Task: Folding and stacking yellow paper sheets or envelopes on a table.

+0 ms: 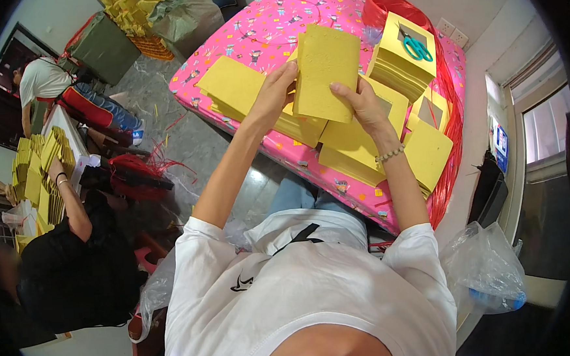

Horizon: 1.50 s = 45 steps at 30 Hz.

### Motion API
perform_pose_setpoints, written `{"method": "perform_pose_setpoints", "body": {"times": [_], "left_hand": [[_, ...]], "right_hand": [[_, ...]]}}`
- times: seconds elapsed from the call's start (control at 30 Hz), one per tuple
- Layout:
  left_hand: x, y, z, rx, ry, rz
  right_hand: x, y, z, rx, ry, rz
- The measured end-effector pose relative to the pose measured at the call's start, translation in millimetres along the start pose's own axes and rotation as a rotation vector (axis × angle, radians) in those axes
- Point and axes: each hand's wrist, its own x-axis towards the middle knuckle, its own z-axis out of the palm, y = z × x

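Between my two hands I hold a stack of yellow paper, raised above a pink-covered bed-like surface. My left hand grips its left edge, with the fingers behind it. At the lower right, my right hand closes on the stack with its thumb on the front face. Beneath and around them lie more yellow paper stacks. Teal-handled scissors rest on a tall yellow stack to the right of my hands.
Red plastic twine runs down the surface's right side from a coil. A clear plastic bag is at the lower right. On the left, a person in black handles yellow paper; another person bends behind.
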Motion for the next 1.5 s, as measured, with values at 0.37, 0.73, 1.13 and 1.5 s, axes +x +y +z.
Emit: {"method": "perform_pose_setpoints", "body": {"times": [0.37, 0.73, 1.13, 1.5], "left_hand": [[-15.2, 15.4, 3.4, -0.131, -0.036, -0.222], [-20.8, 15.0, 2.3, -0.083, -0.074, -0.176], [-25.8, -12.8, 22.7, 0.087, 0.043, 0.331], [0.8, -64.1, 3.1, 0.147, 0.083, 0.451]], "right_hand": [[-15.8, -2.8, 1.9, 0.177, -0.076, 0.147], [-21.2, -8.9, 5.2, 0.066, -0.115, 0.129], [-25.3, -12.0, 26.1, -0.138, 0.051, -0.132], [1.8, 31.1, 7.0, -0.263, 0.065, -0.151]]}}
